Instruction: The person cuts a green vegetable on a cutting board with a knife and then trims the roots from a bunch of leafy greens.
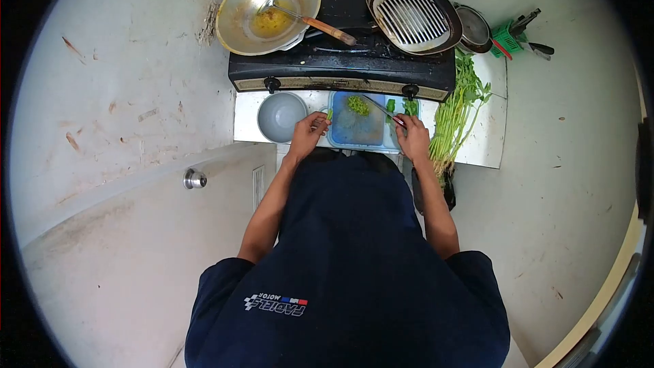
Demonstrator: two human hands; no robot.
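Observation:
My left hand (309, 136) is at the left edge of a blue cutting board (354, 133), fingers pinched on a short green stalk (330, 115). In my right hand (413, 140) is a knife (379, 106), its blade pointing up and left over the board. A small heap of finely chopped greens (357, 104) lies near the board's far edge, by the knife tip. Some leafy green pieces (410, 107) rest at the right, beyond my right hand. Left of the board stands a grey bowl (278, 119), close to my left hand.
A black gas stove (340, 68) stands behind the board. On it are a wok (235, 24) with a wooden-handled ladle (330, 31) and a grill pan (415, 17). Long leafy stalks (453, 123) lie at right. A green basket (504, 37) holds utensils by the wall.

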